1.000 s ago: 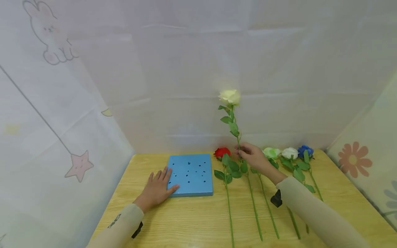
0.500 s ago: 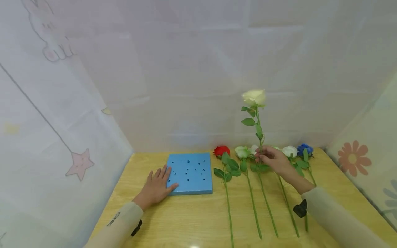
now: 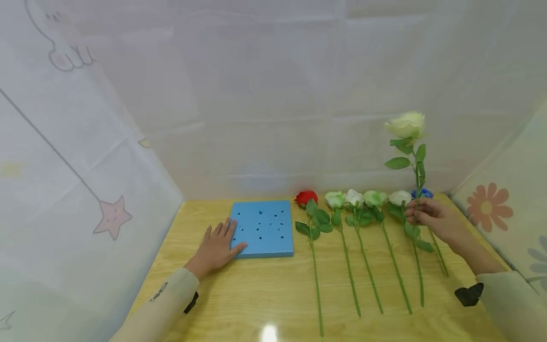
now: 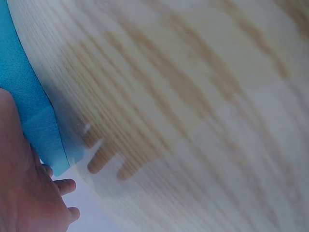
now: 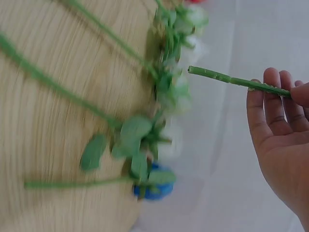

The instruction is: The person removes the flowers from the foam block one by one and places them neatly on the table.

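Note:
My left hand (image 3: 215, 249) lies spread at the left edge of a flat blue foam board (image 3: 269, 244) dotted with small holes, its fingers touching the board. In the left wrist view, part of that hand (image 4: 29, 188) shows beside the blue board (image 4: 29, 72). My right hand (image 3: 442, 225) pinches the green stem of a pale yellow rose (image 3: 407, 126), held upright over the right side of the table. In the right wrist view, a short length of the cut stem (image 5: 212, 74) sticks out past the fingertips, above the table.
A row of artificial roses lies on the wooden table (image 3: 248, 294): red (image 3: 306, 198), several white and pale green, and blue (image 3: 422, 193), partly behind the held rose. Printed cloth walls (image 3: 256, 95) stand at the back and sides.
My right hand has carried the pale yellow rose to the right, from near the red rose to over the blue one. My left hand stays on the board.

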The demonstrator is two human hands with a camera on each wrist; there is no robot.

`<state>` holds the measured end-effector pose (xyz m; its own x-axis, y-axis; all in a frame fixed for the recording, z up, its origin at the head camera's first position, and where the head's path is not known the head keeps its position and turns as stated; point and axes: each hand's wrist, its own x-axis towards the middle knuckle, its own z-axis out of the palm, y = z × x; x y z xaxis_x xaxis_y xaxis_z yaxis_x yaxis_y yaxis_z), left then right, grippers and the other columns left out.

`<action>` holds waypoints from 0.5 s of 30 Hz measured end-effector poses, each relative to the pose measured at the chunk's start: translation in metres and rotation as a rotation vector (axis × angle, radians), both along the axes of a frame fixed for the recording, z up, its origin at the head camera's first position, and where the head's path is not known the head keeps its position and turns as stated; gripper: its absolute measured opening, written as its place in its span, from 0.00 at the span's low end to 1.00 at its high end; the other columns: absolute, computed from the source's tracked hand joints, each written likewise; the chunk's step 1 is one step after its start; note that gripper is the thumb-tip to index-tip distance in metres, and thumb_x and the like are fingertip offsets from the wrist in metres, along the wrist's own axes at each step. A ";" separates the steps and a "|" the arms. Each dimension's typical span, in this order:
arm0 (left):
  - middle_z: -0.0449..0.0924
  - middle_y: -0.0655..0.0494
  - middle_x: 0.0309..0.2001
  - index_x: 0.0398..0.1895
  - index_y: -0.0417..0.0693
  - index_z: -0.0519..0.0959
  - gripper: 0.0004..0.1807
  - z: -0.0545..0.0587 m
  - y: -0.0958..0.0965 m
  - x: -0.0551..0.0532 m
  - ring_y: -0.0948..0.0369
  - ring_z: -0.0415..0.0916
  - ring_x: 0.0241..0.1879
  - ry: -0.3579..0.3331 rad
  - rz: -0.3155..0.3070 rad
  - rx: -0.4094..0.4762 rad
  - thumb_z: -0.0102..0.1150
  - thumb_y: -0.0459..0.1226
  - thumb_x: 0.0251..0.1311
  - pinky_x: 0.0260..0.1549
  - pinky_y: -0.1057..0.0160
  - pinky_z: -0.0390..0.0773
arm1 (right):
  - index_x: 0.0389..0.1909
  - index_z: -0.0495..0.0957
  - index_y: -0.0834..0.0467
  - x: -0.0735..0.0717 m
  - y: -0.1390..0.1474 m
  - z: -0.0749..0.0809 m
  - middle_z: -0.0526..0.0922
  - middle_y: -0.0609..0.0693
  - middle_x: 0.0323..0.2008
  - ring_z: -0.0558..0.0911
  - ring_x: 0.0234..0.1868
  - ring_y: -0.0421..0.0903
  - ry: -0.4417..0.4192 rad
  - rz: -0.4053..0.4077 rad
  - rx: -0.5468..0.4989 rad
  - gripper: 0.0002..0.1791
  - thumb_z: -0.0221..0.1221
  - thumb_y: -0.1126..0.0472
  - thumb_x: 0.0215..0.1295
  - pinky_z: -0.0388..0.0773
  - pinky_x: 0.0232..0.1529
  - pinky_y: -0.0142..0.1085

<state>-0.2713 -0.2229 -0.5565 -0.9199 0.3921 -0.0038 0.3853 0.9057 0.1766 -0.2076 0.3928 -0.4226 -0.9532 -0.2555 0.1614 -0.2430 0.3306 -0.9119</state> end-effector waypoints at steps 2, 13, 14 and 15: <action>0.44 0.41 0.81 0.83 0.45 0.46 0.53 -0.001 0.000 -0.003 0.37 0.50 0.76 0.007 0.000 0.006 0.31 0.72 0.69 0.70 0.28 0.43 | 0.58 0.74 0.57 0.005 0.017 0.002 0.83 0.43 0.46 0.85 0.44 0.38 -0.009 -0.021 0.000 0.12 0.48 0.67 0.80 0.83 0.43 0.31; 0.44 0.41 0.81 0.83 0.45 0.46 0.53 0.000 0.001 -0.002 0.37 0.51 0.76 0.003 0.002 -0.002 0.32 0.72 0.69 0.70 0.29 0.44 | 0.66 0.67 0.56 0.029 0.085 -0.010 0.81 0.37 0.46 0.85 0.41 0.37 -0.053 -0.191 0.175 0.17 0.49 0.61 0.81 0.84 0.39 0.32; 0.45 0.40 0.81 0.83 0.45 0.47 0.52 0.000 0.001 -0.001 0.36 0.51 0.76 0.005 0.002 -0.003 0.32 0.72 0.69 0.70 0.29 0.44 | 0.67 0.66 0.56 0.031 0.089 -0.012 0.81 0.36 0.46 0.85 0.41 0.37 -0.059 -0.196 0.187 0.18 0.48 0.61 0.81 0.84 0.39 0.33; 0.45 0.39 0.81 0.82 0.43 0.48 0.52 0.001 0.002 0.000 0.35 0.52 0.75 0.008 -0.001 0.000 0.33 0.71 0.69 0.69 0.28 0.45 | 0.67 0.66 0.57 0.032 0.093 -0.014 0.80 0.36 0.46 0.84 0.40 0.38 -0.061 -0.193 0.200 0.18 0.48 0.61 0.81 0.84 0.38 0.33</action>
